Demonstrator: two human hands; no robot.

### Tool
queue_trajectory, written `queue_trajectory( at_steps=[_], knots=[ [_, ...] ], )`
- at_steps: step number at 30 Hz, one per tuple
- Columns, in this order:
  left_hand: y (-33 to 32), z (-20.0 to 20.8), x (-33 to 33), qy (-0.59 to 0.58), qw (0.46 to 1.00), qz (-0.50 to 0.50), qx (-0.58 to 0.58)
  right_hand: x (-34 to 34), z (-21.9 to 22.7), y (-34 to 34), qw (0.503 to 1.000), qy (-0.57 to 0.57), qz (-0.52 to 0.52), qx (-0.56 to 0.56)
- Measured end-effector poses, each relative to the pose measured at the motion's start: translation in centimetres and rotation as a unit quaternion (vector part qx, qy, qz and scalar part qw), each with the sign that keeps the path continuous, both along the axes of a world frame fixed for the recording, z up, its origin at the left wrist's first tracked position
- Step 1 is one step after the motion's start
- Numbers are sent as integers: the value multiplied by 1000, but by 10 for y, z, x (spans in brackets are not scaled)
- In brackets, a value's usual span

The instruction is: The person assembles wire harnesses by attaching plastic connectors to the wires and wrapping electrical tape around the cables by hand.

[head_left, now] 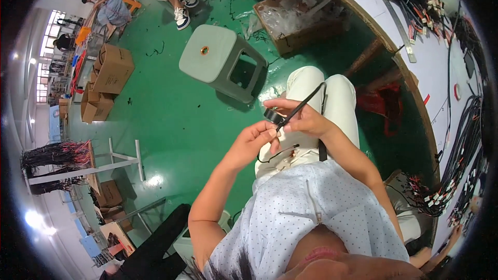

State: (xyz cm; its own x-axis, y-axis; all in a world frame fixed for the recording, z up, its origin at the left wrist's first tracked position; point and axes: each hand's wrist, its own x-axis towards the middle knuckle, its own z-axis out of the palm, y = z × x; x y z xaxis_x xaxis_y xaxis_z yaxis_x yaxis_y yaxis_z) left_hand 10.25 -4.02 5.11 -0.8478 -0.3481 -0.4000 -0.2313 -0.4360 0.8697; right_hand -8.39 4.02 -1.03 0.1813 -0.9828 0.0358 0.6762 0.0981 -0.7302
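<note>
Above my lap, my left hand [254,142] is closed, pinching a thin black cable [303,103] between thumb and fingertips. Close against it, the fingers of my right hand [307,120] curl around the same spot, with a roll of black tape [272,115] at their tips. From the pinch, the cable slants up past the right fingers, bends over my knee and hangs down between my legs. Another thin black end [280,154] with a small tip loops below my left hand. Whether tape is wrapped on the cable is too small to tell.
A grey-green stool [210,54] stands ahead on the green floor. Beyond it is a cardboard box [290,36] with clear plastic bags. To my right curves a white worktable [415,80] with bundled black cables [459,140]. A metal rack [104,171] with cables stands left. Other people sit nearby.
</note>
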Motion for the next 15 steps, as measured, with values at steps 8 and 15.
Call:
queue_trajectory(
  at_steps=[8,15],
  knots=[
    [-7,13,-8,-86,957,-36,-274,-5,2,7,984,143,-90,-48],
    [5,9,-12,-64,879,62,-469,6,14,29,986,103,-85,99]
  ],
)
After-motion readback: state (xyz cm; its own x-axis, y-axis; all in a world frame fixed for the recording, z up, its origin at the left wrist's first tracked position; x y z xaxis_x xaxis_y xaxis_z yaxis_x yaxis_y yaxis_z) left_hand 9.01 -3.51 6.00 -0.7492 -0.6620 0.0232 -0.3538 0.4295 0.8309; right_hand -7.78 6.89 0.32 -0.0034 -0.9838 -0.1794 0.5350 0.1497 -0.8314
